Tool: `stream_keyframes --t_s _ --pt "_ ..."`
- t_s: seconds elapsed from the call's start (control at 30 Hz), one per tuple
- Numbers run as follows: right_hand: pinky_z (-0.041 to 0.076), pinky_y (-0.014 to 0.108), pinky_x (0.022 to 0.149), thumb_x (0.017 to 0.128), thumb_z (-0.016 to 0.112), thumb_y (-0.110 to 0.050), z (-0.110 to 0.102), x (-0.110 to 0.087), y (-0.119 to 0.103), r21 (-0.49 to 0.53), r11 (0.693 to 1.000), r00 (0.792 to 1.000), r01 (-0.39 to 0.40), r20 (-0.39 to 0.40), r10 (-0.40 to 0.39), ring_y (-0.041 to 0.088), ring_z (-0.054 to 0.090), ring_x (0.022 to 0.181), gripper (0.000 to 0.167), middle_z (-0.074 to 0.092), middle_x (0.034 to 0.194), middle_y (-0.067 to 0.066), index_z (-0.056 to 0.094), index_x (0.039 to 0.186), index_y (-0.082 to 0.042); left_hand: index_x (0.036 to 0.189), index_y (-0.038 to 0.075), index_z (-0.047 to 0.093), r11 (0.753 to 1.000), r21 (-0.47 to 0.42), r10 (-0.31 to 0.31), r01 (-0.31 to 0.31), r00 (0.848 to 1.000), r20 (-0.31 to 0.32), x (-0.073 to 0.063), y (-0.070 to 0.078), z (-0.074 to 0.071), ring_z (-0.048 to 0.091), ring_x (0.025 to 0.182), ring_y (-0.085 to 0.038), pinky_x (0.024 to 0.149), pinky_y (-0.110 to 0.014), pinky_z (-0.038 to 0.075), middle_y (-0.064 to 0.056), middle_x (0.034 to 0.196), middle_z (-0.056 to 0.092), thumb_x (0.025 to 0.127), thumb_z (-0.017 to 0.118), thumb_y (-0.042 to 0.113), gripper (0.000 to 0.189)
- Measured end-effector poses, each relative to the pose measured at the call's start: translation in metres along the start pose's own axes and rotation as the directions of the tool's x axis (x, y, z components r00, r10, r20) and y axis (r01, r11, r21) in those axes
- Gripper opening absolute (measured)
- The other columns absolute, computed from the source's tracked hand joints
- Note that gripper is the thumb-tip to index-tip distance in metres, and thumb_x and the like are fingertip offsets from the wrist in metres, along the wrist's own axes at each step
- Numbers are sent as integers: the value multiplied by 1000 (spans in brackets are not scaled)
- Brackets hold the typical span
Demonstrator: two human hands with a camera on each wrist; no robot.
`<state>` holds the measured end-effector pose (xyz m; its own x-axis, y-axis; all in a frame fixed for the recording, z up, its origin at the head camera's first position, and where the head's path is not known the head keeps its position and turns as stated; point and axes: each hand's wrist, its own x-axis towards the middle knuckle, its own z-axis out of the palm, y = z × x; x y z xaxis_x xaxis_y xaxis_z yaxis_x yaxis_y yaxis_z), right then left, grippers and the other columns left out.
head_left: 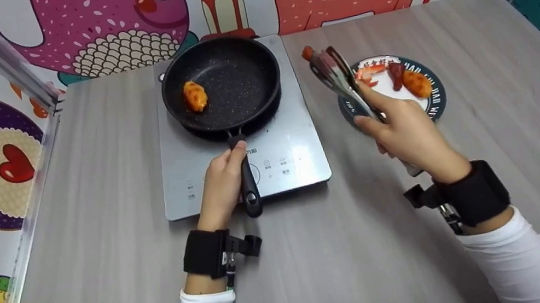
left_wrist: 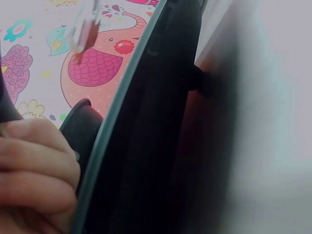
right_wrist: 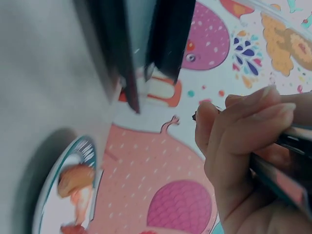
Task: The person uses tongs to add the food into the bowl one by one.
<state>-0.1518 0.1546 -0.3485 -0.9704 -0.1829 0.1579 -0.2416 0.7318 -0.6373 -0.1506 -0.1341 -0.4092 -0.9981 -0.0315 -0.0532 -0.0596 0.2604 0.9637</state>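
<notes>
My left hand (head_left: 222, 179) grips the black handle (head_left: 250, 191) of a dark speckled frying pan (head_left: 239, 85). Inside the pan, at its left side, lies a golden-brown food piece (head_left: 195, 96) like a chicken wing. In my right hand (head_left: 408, 130) is a pair of metal tongs (head_left: 337, 73), raised between pan and plate. A reddish-brown food piece (head_left: 307, 53) shows at the tongs' tips; its kind is unclear. Beneath the tongs, a dark-rimmed plate (head_left: 439, 94) bears a red-and-white shrimp-like piece (head_left: 370, 73), a dark red sausage-like piece (head_left: 396, 75) and another golden-brown piece (head_left: 417, 84).
Under the pan is a silver induction cooktop (head_left: 296, 141) with touch controls at its front. The grey wood-grain table (head_left: 312, 266) carries everything. Walls with cartoon animals (head_left: 123, 11) stand at the back and sides.
</notes>
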Motion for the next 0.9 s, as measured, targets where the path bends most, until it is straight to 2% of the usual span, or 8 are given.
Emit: stream_keyframes --t_s 0.2,0.33,0.47,0.53,0.7,0.77,0.9 --pt "40 30 36 89 54 -33 7 6 -19 -8 999 998 36 43 -36 13 48 35 54 57 62 0 31 137 -29 64 13 40 1000 11 -3 2 1000 3 0 -1 1 33 45 -15 47 -29 28 1 54 34 85 44 56 48" --pt "40 29 37 89 53 -32 13 9 -31 -31 996 994 85 75 -82 12 48 35 55 54 56 1 28 138 -30 64 13 40 1000 16 -8 8 1000 -1 0 0 1 34 44 -15 47 -29 29 1 54 35 85 44 57 49" --pt "41 28 38 89 54 -29 23 13 -41 -31 991 986 132 105 -128 10 48 36 55 52 57 2 28 138 -30 63 13 40 1000 19 -12 12 1000 -9 0 -1 0 34 47 -16 50 -30 29 1 55 34 85 43 56 49" --pt "41 28 40 89 54 -28 29 14 -44 -49 986 982 160 108 -154 9 48 37 55 53 60 2 30 138 -27 63 13 39 1000 25 -8 8 1000 -10 0 -1 0 34 48 -17 52 -30 30 1 56 34 87 41 55 48" --pt "41 33 54 87 58 -24 44 17 -49 -139 959 969 245 81 -236 17 52 53 54 62 80 13 37 136 -14 61 14 37 999 33 9 -8 1000 -18 1 -2 0 35 50 -17 53 -31 31 0 57 34 91 37 49 46" --pt "42 36 58 86 58 -23 49 18 -50 -158 953 965 259 79 -249 21 52 60 53 63 90 17 38 135 -12 61 14 38 1000 11 4 -4 1000 -16 1 -2 0 36 49 -16 52 -30 32 0 56 35 91 38 48 45" --pt "45 38 61 86 58 -23 55 19 -53 -169 950 964 263 93 -251 23 56 62 53 63 90 18 39 134 -11 63 13 40 998 -60 -25 25 1000 5 1 0 0 36 41 -13 42 -27 32 1 52 37 89 41 50 45"
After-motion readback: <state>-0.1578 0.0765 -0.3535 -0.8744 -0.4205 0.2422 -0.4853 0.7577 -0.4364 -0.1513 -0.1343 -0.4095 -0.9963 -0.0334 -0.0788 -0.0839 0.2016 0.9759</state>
